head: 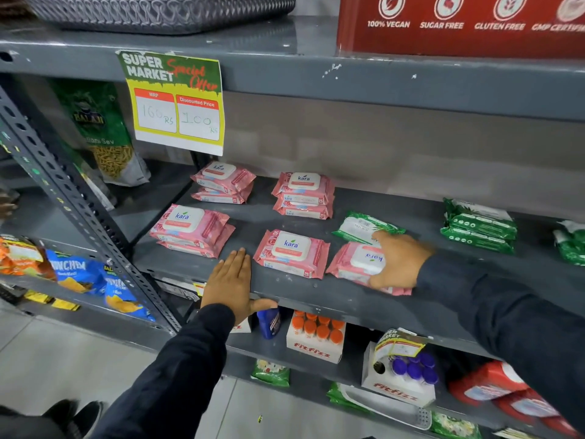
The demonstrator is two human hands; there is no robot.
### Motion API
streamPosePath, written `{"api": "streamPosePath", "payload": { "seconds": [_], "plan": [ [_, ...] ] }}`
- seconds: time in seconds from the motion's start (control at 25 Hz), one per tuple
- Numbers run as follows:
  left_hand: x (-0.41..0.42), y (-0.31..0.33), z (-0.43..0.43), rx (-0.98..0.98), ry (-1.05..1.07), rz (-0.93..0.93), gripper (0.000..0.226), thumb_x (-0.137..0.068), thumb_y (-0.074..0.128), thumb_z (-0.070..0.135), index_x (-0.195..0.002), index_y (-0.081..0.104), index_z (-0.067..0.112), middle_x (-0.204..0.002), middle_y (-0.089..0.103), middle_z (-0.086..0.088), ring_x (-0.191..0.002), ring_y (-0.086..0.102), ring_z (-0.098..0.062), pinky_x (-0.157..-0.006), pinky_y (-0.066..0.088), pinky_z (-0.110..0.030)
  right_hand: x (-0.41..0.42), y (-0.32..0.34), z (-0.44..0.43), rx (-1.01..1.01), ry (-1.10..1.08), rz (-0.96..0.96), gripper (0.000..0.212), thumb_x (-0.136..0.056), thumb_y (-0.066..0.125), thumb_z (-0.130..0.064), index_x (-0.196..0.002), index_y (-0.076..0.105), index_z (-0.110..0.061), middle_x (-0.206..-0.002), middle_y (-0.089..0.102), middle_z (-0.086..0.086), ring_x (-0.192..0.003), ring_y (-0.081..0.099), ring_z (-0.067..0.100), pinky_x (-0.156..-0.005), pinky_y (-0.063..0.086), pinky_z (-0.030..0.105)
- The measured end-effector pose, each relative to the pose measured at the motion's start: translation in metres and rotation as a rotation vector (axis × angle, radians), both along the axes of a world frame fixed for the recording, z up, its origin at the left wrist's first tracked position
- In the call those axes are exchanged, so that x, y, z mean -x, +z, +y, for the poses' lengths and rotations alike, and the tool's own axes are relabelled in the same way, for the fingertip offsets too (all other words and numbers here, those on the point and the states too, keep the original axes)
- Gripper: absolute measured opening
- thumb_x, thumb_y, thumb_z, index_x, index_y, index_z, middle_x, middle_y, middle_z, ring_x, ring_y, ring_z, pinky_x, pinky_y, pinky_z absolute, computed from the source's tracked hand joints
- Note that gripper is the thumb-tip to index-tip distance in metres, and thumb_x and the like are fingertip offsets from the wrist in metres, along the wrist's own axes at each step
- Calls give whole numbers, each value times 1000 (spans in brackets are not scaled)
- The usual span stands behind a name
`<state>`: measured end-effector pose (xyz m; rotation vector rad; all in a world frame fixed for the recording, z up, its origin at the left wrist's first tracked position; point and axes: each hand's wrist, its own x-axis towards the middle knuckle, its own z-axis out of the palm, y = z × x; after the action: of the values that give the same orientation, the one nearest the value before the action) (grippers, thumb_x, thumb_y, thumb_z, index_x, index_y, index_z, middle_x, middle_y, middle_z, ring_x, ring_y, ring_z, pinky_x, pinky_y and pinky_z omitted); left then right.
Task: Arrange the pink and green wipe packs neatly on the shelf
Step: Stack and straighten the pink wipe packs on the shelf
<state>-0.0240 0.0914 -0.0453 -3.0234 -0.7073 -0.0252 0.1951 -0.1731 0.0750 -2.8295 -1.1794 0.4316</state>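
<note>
Left hand (232, 280) lies flat, ungrasping, on the grey metal shelf (332, 299); right hand (399, 260) grasps a soft pink pack (354, 266).

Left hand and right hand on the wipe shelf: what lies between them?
Head view: one pink pack lies flat between the left hand and the right hand, which rests on another pink pack.

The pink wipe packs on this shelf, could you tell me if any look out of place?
Yes. The pink pack under the right hand is turned round, its label upside down, unlike the other pink stacks. A lone green pack lies askew behind it, apart from the green stack.
</note>
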Motion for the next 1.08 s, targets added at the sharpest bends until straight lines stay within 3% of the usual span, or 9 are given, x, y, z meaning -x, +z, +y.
{"api": "streamPosePath", "payload": {
  "seconds": [0.12, 0.24, 0.36, 0.56, 0.88, 0.92, 1.0, 1.04, 1.08],
  "plan": [
    [-1, -1, 1, -5, 2, 11, 132, -58, 14, 100, -149, 12, 4, -160, 10, -13, -146, 7, -26, -117, 5, -40, -6, 25, 15, -179, -80, 30, 86, -38, 66, -56, -115, 42, -25, -86, 65, -5, -52, 64, 11, -43, 48, 24],
    [-1, -1, 1, -6, 6, 17, 133, -57, 14, 100, -149, 12, 4, -160, 10, -13, -146, 7, -26, -117, 6, -40, 0, 36, 50, -258, 24, 26, 108, -38, 65, -63, -133, 33, -24, -115, 60, 0, -87, 62, 20, -69, 51, 29],
    [-1, 0, 1, -1, 4, 24, 135, -56, 12, 100, -149, 10, 4, -160, 9, -13, -147, 6, -25, -117, 5, -39, 19, 29, 91, -257, 89, 47, 99, -46, 71, -61, -131, 34, -26, -114, 54, -1, -92, 54, 22, -77, 51, 34],
    [-1, 2, 1, 11, 8, 19, 136, -54, 12, 101, -149, 10, 4, -160, 9, -12, -146, 6, -25, -117, 5, -40, 41, 7, 133, -190, 155, -10, 73, -55, 76, -49, -112, 39, -22, -91, 55, -3, -77, 56, 22, -58, 47, 33],
    [-1, 0, 1, 11, 0, 2, 136, -53, 17, 101, -149, 12, 5, -159, 12, -13, -146, 8, -26, -117, 5, -40, 35, -12, 137, -151, 179, -18, 69, -56, 73, -55, -107, 38, -24, -102, 57, 1, -81, 53, 22, -51, 34, 29],
    [-1, 0, 1, 11, -2, 3, 136, -54, 17, 100, -149, 12, 4, -159, 12, -13, -146, 9, -26, -117, 6, -40, 34, -13, 136, -132, 187, -25, 78, -55, 73, -59, -114, 37, -23, -112, 57, 3, -87, 54, 23, -57, 40, 30],
    [-1, 0, 1, 8, -8, 3, 135, -54, 16, 100, -149, 13, 4, -159, 13, -13, -146, 9, -27, -117, 6, -41, 30, -8, 134, -98, 228, 14, 109, -54, 69, -72, -140, 23, -21, -141, 44, 9, -117, 49, 29, -84, 48, 40],
    [-1, 1, 1, 7, -10, -1, 135, -54, 16, 100, -149, 13, 4, -159, 13, -13, -146, 9, -27, -117, 6, -41, 27, -2, 134, -110, 260, 54, 113, -59, 66, -72, -146, 15, -21, -150, 33, 10, -130, 40, 31, -98, 43, 44],
    [-1, 1, 1, 8, -11, -4, 135, -54, 17, 100, -149, 13, 4, -159, 13, -14, -146, 9, -27, -117, 6, -41, 23, 6, 135, -159, 295, 72, 103, -70, 63, -65, -148, 13, -21, -154, 27, 10, -137, 32, 32, -107, 37, 44]
  ]
}}
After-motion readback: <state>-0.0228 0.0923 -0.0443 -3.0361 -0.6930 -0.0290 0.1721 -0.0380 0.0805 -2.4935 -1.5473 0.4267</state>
